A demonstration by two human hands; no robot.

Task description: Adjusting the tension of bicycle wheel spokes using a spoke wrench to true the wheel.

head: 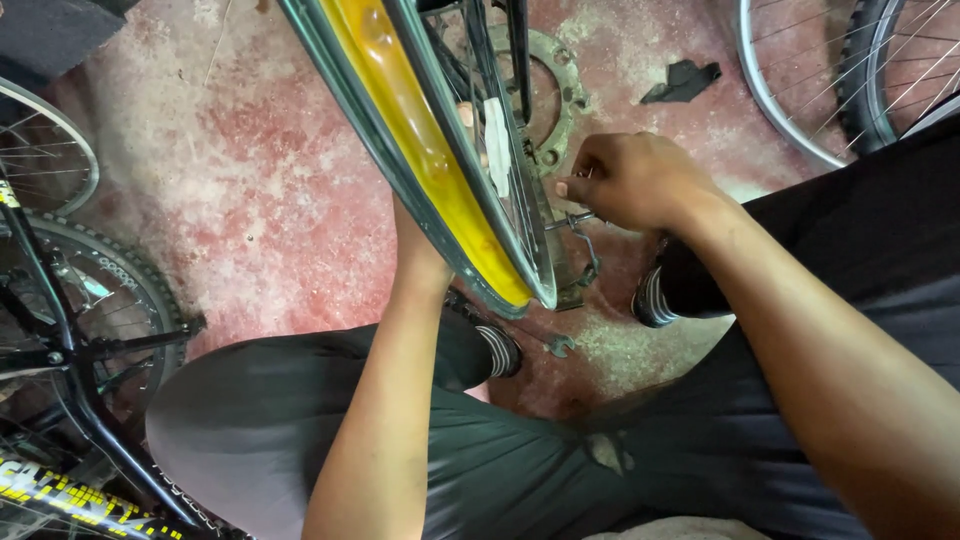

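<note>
Bicycle wheel (440,150) with yellow rim tape stands on edge at scene centre, rim toward the camera, its lower edge between the person's two striped-sock feet above the stained red concrete floor (260,190). Right hand (635,182) sits just right of the wheel at hub height; fingers curled tight, pinching a small metal part at the axle end (578,216), thumb and forefinger closed on it. Exact part is too small to identify; it looks like an axle nut or washer. Left hand (470,125) is mostly hidden behind the rim; the forearm runs up from the near side and only fingertips show through the spokes on the far side, seemingly gripping the wheel to steady it, though how far the fingers close I cannot tell. Judgement: work in hand is hand-turning a fastener at the axle while the other hand braces the wheel. Next move likely calls for keeping the wheel steady and upright and for a tool if the fastener binds; a small wrench (560,346) lies on the floor near the left foot, within reach. A metal ring with bolt holes (565,90) lies on the floor beyond the wheel. Other bicycles stand at far left (70,330) and far right (850,70).
</note>
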